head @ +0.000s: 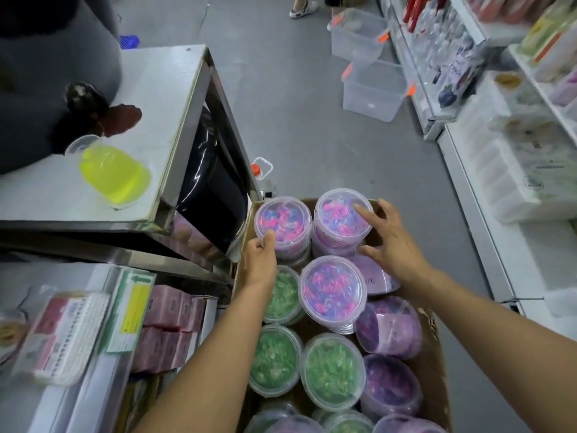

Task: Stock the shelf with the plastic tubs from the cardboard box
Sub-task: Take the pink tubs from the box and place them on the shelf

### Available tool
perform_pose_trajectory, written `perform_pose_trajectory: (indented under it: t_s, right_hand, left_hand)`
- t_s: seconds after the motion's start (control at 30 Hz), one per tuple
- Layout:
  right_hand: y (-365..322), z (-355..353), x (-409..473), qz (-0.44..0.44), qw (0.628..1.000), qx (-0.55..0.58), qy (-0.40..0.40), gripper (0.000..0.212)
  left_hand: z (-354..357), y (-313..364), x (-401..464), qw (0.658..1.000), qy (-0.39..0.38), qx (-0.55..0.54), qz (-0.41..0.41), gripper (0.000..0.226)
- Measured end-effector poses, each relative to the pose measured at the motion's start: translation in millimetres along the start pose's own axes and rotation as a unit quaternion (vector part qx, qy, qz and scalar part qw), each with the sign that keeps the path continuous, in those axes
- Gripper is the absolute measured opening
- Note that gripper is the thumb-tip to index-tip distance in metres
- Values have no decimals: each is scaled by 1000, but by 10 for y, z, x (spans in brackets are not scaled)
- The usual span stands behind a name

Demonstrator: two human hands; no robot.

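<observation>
A cardboard box (435, 364) on the floor holds several clear plastic tubs of pink-and-blue, purple and green beads. My left hand (259, 262) grips the near side of the far-left pink tub (282, 221). My right hand (390, 242) is spread around the far-right pink tub (342, 217), fingers on its lid and right side, thumb at its base. A third pink tub (332, 289) stands in the middle. Green tubs (332, 370) fill the near left of the box. Purple tubs (390, 326) lie tilted along its right side.
A steel counter (162, 98) with a yellow container (114, 176) stands at left, above lower shelves of pink packs (168, 307). White store shelving (505, 182) lines the right. Two empty clear bins (371, 85) sit on the grey floor beyond. A person's feet (303, 7) show at the top.
</observation>
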State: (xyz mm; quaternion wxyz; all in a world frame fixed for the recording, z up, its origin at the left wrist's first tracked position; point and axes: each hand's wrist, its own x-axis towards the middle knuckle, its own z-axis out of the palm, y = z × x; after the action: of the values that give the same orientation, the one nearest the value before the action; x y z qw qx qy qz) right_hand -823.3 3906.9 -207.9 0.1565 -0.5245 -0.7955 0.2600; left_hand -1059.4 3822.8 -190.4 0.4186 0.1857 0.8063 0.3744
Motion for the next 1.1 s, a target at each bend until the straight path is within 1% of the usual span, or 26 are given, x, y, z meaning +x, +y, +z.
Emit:
perform_pose_trajectory:
  t_s: [0.07,0.13,0.2,0.3,0.37,0.47,0.5,0.57,0.67,0.7,0.73,0.8,0.87,0.93,1.03,1.1]
  right_hand:
    - [73,83,72,-12,1000,-27,-3,72]
    - [125,138,93,-27,999,-20,9,60]
    - [141,170,80,-45,998,-9,38,48]
    - [68,145,68,-46,994,35,93,33]
    - [-24,100,89,-60,990,24,125,24]
    - [-137,28,102,-70,989,20,128,15]
    - [-171,-1,97,-54,990,34,124,15]
    - [-237,-54,80,12,990,98,105,15]
    - [-292,-78,111,114,965,218,91,4]
    - [-309,-74,137,147,952,247,102,6]
    - [-321,-68,165,184,935,280,112,14]
    - [-325,-39,249,268,889,353,113,23]
    - [-340,0,328,336,851,391,100,19]
    - [-353,59,386,368,834,401,94,17]
    - [-424,82,421,382,821,410,108,27]
    - [-538,-23,382,395,816,409,107,27]
  left_hand:
    - [61,51,23,996,16,-82,-25,35]
    - [81,68,67,989,25,-139,-54,28]
    - [67,78,101,983,11,-169,-78,27]
    - [39,106,111,974,-19,-207,-95,21]
    - [11,130,48,970,-28,-221,-99,18]
    - [-64,136,-103,961,-42,-248,-116,13]
    - [-93,138,-167,958,-43,-257,-119,11]
    - [-140,126,-292,954,-42,-274,-118,9]
    - [-172,76,-402,954,-41,-279,-103,8]
    - [-171,56,-416,954,-38,-279,-99,9]
    - [-167,33,-421,955,-34,-278,-96,10]
    - [-152,-8,-421,956,-19,-277,-95,12]
    - [-149,-35,-410,956,-2,-278,-94,13]
    - [-168,-52,-381,956,10,-277,-91,17]
    - [-235,-21,-377,953,12,-290,-86,19]
    - [-294,23,-418,949,14,-303,-85,19]
